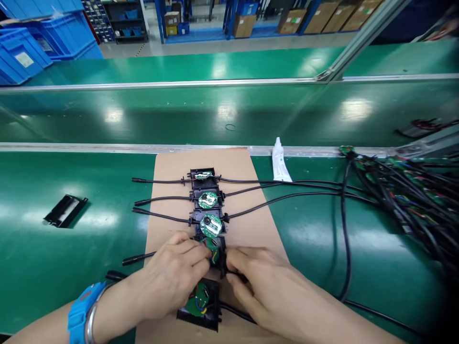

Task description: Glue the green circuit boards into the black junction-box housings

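Several black plastic housings stand in a column, each with a green circuit board; one such housing [195, 177] is at the far end. The fourth housing [219, 243] lies between my hands. My left hand [175, 274] is closed with its fingertips on that housing's circuit board [211, 244], where coloured wires show; its thumb is hidden. At the housing's right end, my right hand [260, 279] pinches the black cable [234, 273] close to where it enters. Nearest me, a fifth housing [210, 319] sits tilted, partly under my left hand, its board [201, 295] wired.
Brown cardboard [172, 165] lies beneath the housings on the green table [118, 177]. A white tube [280, 162] rests behind, right of the cardboard. A large bundle of black cables [405, 200] fills the right side. One loose black housing [66, 210] lies left; blue crates [23, 57] are beyond.
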